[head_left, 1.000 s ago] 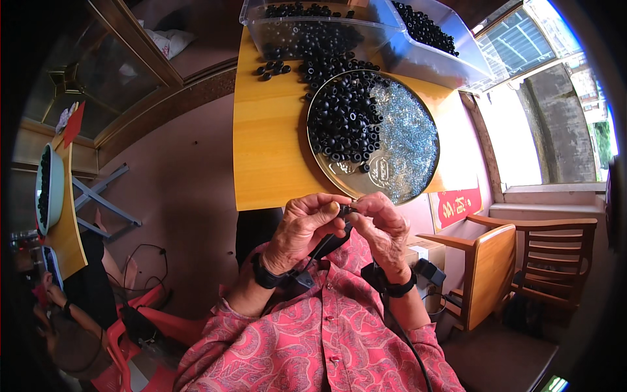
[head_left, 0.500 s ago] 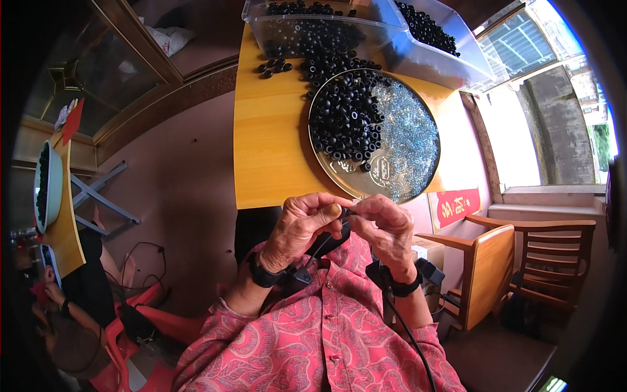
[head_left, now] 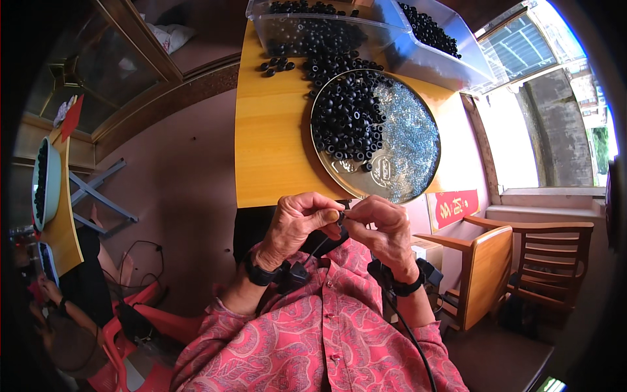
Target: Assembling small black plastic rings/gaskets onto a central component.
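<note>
In front of my chest, at the table's near edge, both hands meet fingertip to fingertip. My left hand (head_left: 294, 225) pinches a small black ring-shaped part (head_left: 340, 219), mostly covered by the fingers. My right hand (head_left: 380, 228) is closed in a pinch against the same part; anything tiny between its fingertips is hidden. Just beyond them lies a round metal tray (head_left: 346, 178). On its left side is a heap of black ring-shaped parts (head_left: 346, 121), and on its right a spread of small clear, bluish pieces (head_left: 411, 144).
More black parts spill across the yellow wooden table (head_left: 271, 144) from a clear plastic bin (head_left: 385, 36) at the back. Wooden chairs (head_left: 486, 281) stand to the right. At far left, a person's arm (head_left: 78, 317) is near another table with a pale basin (head_left: 51, 186).
My fingertips have shifted slightly around the black part, which now sits a little lower and further left. My right hand has moved slightly left. The tray's contents look the same.
</note>
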The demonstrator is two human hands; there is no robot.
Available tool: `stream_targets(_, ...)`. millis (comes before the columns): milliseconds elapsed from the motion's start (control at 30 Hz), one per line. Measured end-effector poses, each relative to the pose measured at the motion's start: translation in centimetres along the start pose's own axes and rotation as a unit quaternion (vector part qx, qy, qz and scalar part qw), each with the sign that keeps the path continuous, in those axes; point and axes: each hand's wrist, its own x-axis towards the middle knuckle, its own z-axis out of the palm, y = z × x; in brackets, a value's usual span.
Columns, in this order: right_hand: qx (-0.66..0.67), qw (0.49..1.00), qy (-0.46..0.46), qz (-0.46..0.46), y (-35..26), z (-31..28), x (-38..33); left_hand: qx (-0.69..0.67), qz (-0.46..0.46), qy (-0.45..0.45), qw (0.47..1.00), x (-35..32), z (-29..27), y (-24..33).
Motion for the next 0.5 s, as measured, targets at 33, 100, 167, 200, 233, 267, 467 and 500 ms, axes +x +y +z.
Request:
stream_targets(33, -0.009, 1.0, -0.011, 0.005, -0.11, -0.01, 0.05, 0.014, 0.015, 0.001, 1.0, -0.03, -0.04, -0.03)
stream_targets(100, -0.009, 1.0, -0.018, 0.014, -0.45, 0.08, 0.11, 0.019, 0.021, 0.0, 1.0, -0.26, -0.06, -0.01)
stream_targets(167, -0.01, 0.999, -0.023, 0.024, -0.57, 0.18, 0.16, 0.024, 0.026, -0.004, 0.999, -0.46, -0.12, -0.22)
stream_targets(200, -0.019, 0.999, -0.031, 0.032, -0.58, 0.25, 0.26, 0.018, 0.022, 0.006, 1.0, -0.54, -0.23, -0.51)
stream_targets(233, -0.027, 0.998, -0.04, 0.04, -0.6, 0.3, 0.35, 0.013, 0.019, 0.016, 1.0, -0.61, -0.32, -0.65)
stream_targets(267, -0.027, 0.998, -0.04, 0.04, -0.63, 0.31, 0.39, 0.012, 0.019, 0.016, 1.0, -0.66, -0.33, -0.57)
stream_targets(467, -0.036, 0.999, -0.019, 0.031, -0.91, 0.7, 0.47, -0.032, 0.007, 0.026, 0.999, -0.6, -0.34, -0.57)
stream_targets(500, -0.035, 0.999, -0.006, 0.026, -0.78, 0.85, 0.42, -0.06, 0.004, 0.026, 0.998, -0.59, -0.26, -0.57)
